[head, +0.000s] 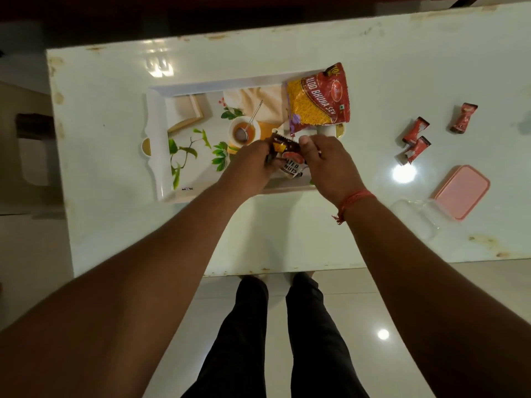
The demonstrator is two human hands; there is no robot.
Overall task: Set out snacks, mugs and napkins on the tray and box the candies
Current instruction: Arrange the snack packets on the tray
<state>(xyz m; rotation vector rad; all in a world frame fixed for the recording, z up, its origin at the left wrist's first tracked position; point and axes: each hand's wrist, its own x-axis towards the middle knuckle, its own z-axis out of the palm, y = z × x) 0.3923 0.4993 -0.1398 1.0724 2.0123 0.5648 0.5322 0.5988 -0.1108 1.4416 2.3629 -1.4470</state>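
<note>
Now both my left hand (253, 162) and right hand (327, 162) pinch the salted nuts packet (291, 165) over the tray's (161, 145) near right corner, beside the aloo bhujia sev bag (319, 101).

so the white tray (156, 156) with the printed tea-and-leaves picture sits flat on the worktop, long side across. red and yellow aloo bhujia sev packet (319, 97) lies on its far right corner, top edge poking past the rim. a small dark salted nuts pouch (291, 165) is over the tray's near right part, held at both ends. three red wrapped candies (416, 142) lie loose to the right, two close together, one apart. pink-lidded box (461, 191) sits nearer the front edge, lid on
</note>
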